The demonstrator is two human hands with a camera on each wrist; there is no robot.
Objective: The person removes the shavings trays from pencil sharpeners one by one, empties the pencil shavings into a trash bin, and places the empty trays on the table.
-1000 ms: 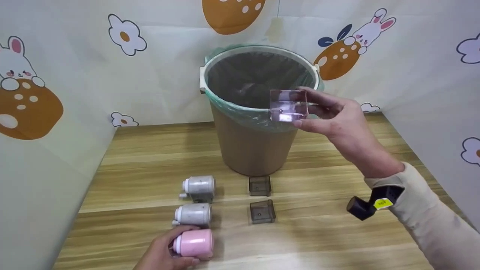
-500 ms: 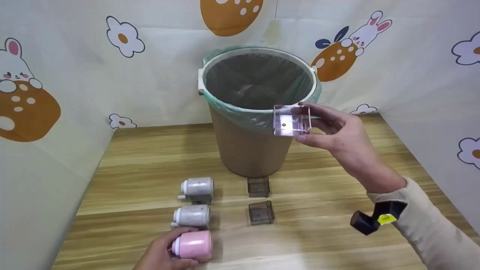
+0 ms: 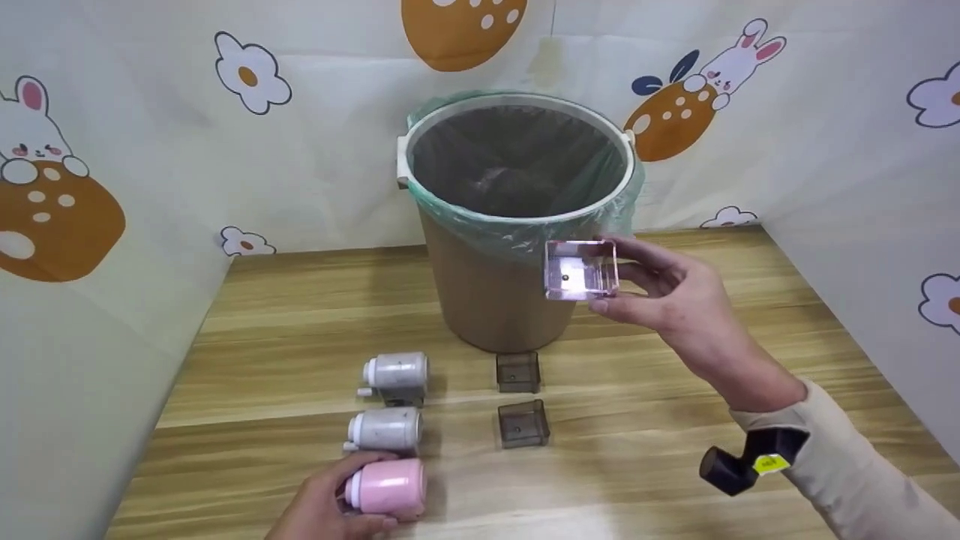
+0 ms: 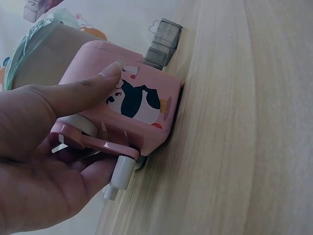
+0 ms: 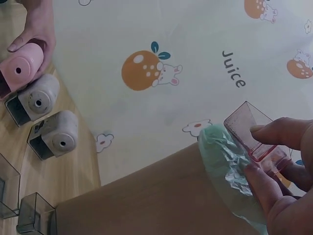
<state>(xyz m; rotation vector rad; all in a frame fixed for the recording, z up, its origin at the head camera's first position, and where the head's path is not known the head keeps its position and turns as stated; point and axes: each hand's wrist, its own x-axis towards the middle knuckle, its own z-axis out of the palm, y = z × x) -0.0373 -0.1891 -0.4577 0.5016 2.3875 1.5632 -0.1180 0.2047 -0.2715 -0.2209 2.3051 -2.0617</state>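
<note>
My left hand [image 3: 319, 499] grips a pink pencil sharpener [image 3: 391, 486] that rests on the wooden table. A panda sticker decorates its side in the left wrist view, where the crank handle [image 4: 110, 146] also shows near the palm. My right hand [image 3: 686, 300] pinches a clear pinkish shavings drawer [image 3: 581, 271] between thumb and fingers, held in the air before the bin's front wall. The drawer's open side faces the head camera, and no shavings can be seen in it. Some right fingers are hidden behind the drawer.
A tall brown trash bin [image 3: 502, 300] with a green liner stands at the back. Two grey pencil sharpeners [image 3: 401, 369] lie beyond the pink one. Two smoky drawers [image 3: 523, 425] sit to their right. Patterned cloth walls [image 3: 330, 165] enclose the table.
My right hand has lowered the pinkish drawer from the bin's rim to in front of its wall, tipping the open side more toward the head camera. My left hand has stayed in place.
</note>
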